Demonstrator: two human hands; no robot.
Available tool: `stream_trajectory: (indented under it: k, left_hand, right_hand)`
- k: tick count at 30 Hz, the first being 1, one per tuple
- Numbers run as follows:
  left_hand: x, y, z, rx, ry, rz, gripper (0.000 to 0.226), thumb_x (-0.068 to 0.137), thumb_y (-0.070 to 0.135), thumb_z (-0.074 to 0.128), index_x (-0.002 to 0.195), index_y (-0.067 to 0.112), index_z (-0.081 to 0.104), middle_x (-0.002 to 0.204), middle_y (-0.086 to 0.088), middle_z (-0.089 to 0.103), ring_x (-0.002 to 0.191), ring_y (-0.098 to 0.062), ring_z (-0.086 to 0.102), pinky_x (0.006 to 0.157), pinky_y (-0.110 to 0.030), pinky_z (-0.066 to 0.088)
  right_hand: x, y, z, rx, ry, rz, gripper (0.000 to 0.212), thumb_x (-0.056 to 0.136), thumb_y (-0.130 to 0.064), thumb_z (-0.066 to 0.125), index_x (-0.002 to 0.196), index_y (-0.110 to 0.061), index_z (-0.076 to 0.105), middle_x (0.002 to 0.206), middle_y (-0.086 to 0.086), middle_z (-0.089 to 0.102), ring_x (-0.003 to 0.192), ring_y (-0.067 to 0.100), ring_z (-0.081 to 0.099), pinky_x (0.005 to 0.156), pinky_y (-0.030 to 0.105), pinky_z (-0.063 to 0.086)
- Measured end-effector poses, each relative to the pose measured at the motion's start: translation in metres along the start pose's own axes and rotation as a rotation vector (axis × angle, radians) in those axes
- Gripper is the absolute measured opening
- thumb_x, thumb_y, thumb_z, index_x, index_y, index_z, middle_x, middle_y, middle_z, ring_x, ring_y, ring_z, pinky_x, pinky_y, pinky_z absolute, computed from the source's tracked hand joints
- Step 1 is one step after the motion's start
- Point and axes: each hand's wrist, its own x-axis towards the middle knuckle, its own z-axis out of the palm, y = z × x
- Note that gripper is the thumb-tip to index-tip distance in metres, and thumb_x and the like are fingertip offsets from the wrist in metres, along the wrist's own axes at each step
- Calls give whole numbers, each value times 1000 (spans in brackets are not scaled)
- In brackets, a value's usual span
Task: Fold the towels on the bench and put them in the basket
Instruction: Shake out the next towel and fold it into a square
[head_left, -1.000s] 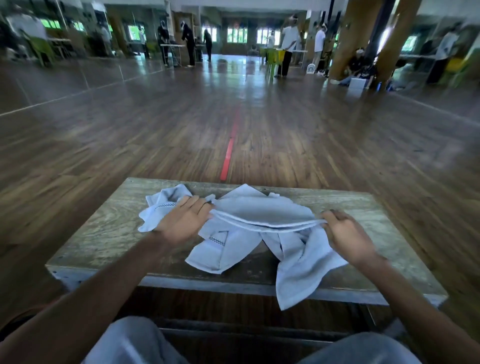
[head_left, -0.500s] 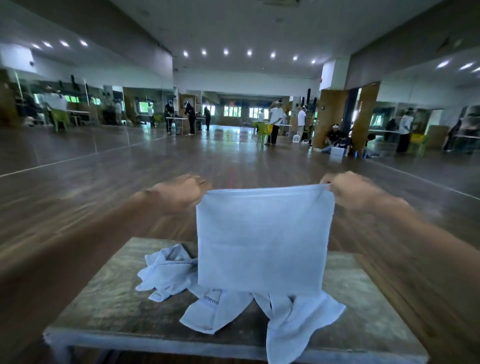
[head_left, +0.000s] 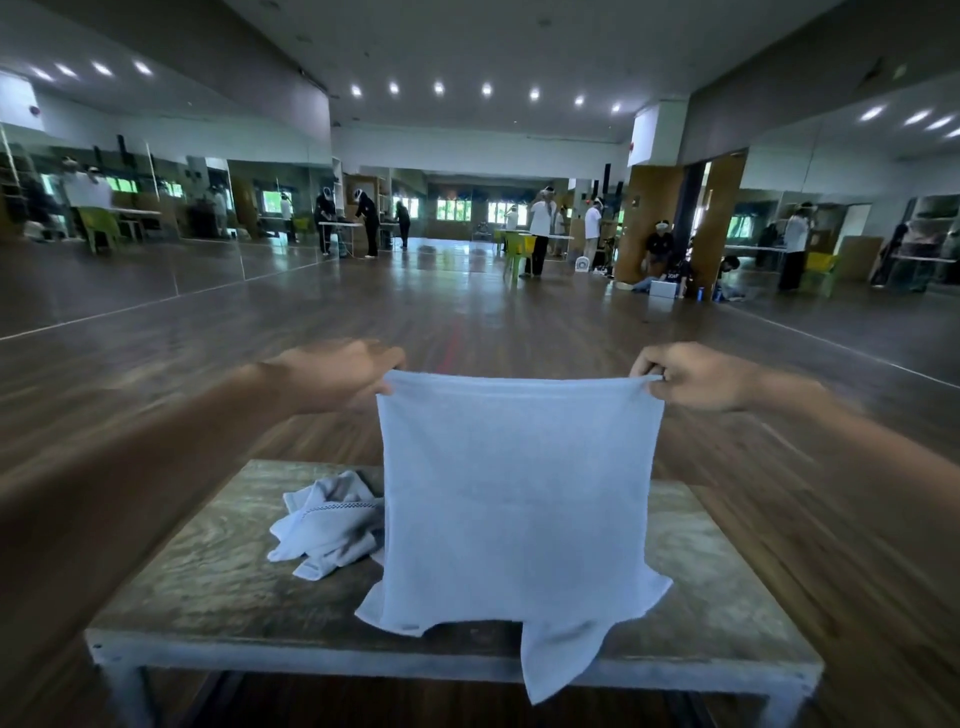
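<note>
I hold a white towel (head_left: 519, 483) up in front of me by its top edge, stretched flat and hanging over the wooden bench (head_left: 208, 587). My left hand (head_left: 337, 374) pinches its top left corner and my right hand (head_left: 696, 376) pinches its top right corner. More white towels lie crumpled on the bench: one heap (head_left: 327, 525) shows to the left, and another piece (head_left: 561, 654) droops over the bench's front edge below the held towel. The held towel hides the middle of the pile. No basket is in view.
The bench stands on a wide wooden floor (head_left: 467, 322) in a large mirrored hall. Several people (head_left: 540, 228) stand at tables far off, and green chairs (head_left: 517, 249) stand near them. A red line on the floor runs away from the bench.
Both hands lifted one towel off the pile and raised it, spreading it taut. My head tilted up, so the hall and ceiling came into view. The held towel now hangs lower over the pile.
</note>
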Motion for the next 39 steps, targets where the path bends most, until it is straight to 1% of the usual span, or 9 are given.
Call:
stream_trajectory:
  k: [2, 5, 10, 17, 21, 26, 30, 36, 39]
  left_hand:
    - [-3, 7, -5, -95, 13, -35, 25, 88, 40, 42, 105, 25, 53, 95, -3, 63, 87, -24, 58, 77, -38, 50]
    - [0, 10, -4, -230, 69, -58, 11, 92, 14, 56, 100, 14, 63, 78, 6, 64, 75, -15, 56, 62, -7, 38]
    - [2, -2, -8, -479, -23, -123, 5, 89, 19, 64, 94, 19, 65, 93, 3, 70, 88, -15, 65, 82, -31, 49]
    - [18, -17, 7, -625, -205, -191, 7, 88, 16, 65, 94, 14, 65, 85, 2, 73, 75, -7, 68, 77, -24, 48]
    - [32, -24, 51, -510, -110, -269, 4, 87, 16, 65, 88, 15, 61, 90, -12, 69, 68, -11, 58, 72, -28, 42]
    - [33, -17, 115, -327, 137, -387, 14, 82, 21, 62, 82, 35, 60, 79, 7, 63, 80, -16, 54, 81, -30, 42]
    - [19, 0, 169, -251, 177, -473, 13, 87, 23, 54, 94, 29, 63, 71, 4, 64, 85, -24, 60, 89, -32, 30]
    - [-39, 38, 261, -315, 183, -363, 11, 82, 15, 64, 91, 18, 68, 86, -5, 70, 86, -28, 64, 74, -34, 41]
    - [-67, 47, 295, -280, 157, -262, 17, 79, 26, 57, 89, 21, 68, 91, 0, 69, 87, -24, 65, 74, -31, 44]
  right_hand:
    - [-3, 0, 1, 31, -42, 9, 15, 93, -6, 49, 96, -15, 60, 98, 6, 64, 91, 24, 59, 78, 38, 47]
    - [-7, -1, 0, 150, -110, 35, 16, 94, -6, 48, 99, -11, 63, 91, 10, 67, 77, 17, 61, 70, 31, 47]
    - [-1, 0, -9, 160, -215, 27, 19, 99, -11, 45, 100, -16, 64, 80, 6, 69, 66, 6, 60, 62, 23, 43]
    - [31, -1, -3, 83, -258, 45, 19, 99, -14, 45, 98, -18, 63, 72, 1, 67, 73, 11, 61, 70, 29, 42]
    - [57, 11, 40, 100, -238, 44, 19, 96, -5, 46, 98, -13, 63, 85, 9, 70, 77, 17, 66, 75, 31, 47]
    - [77, 30, 109, 19, 18, 43, 22, 88, 0, 52, 97, -13, 67, 82, 0, 64, 84, 22, 62, 65, 24, 42]
    - [66, 47, 171, 64, 126, 52, 23, 85, -3, 52, 91, -21, 64, 78, 3, 66, 78, 24, 61, 68, 33, 45]
    - [8, 75, 275, -50, 226, -159, 16, 76, 1, 65, 86, -11, 66, 87, 3, 69, 74, 17, 60, 63, 23, 41]
    - [-20, 81, 312, -68, 241, -251, 15, 76, -15, 53, 82, -14, 68, 81, -1, 70, 72, 11, 57, 62, 22, 41]
